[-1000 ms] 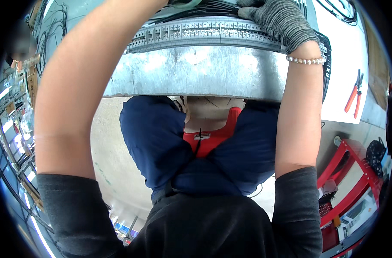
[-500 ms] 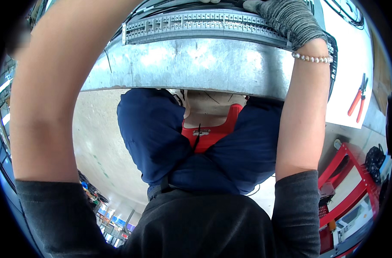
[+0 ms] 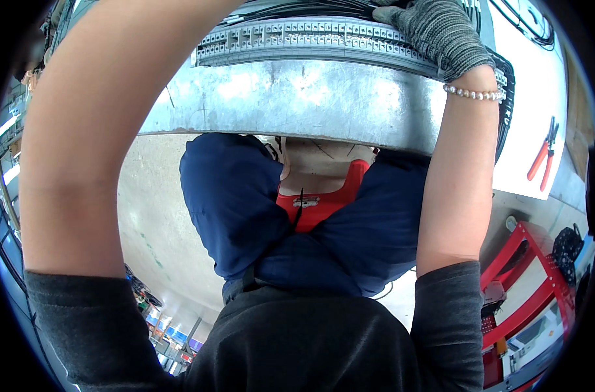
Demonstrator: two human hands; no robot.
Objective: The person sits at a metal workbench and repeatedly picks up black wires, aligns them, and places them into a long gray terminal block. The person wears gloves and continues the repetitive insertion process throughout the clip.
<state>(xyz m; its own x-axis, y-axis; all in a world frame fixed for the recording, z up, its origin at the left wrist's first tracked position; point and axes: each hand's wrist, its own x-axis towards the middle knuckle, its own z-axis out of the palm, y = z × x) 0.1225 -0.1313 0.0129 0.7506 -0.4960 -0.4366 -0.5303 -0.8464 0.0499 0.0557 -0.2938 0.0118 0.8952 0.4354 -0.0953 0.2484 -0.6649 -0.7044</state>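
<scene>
Shifted left forearm (image 3: 114, 85), black wires (image 3: 310, 10) behind

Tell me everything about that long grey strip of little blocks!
The strip is pale grey: many small blocks side by side with dark little openings, seemingly plastic. It lies left to right along a shiny metal surface, looking slightly curved. Black wires run beyond it. The gloved right hand covers part toward its right end; I can't tell if they touch.

Left of the right fingers (image 3: 386, 14) lie wires (image 3: 330, 9); just before them, a terminal strip (image 3: 310, 42); well to their right, pliers (image 3: 546, 148).
</scene>
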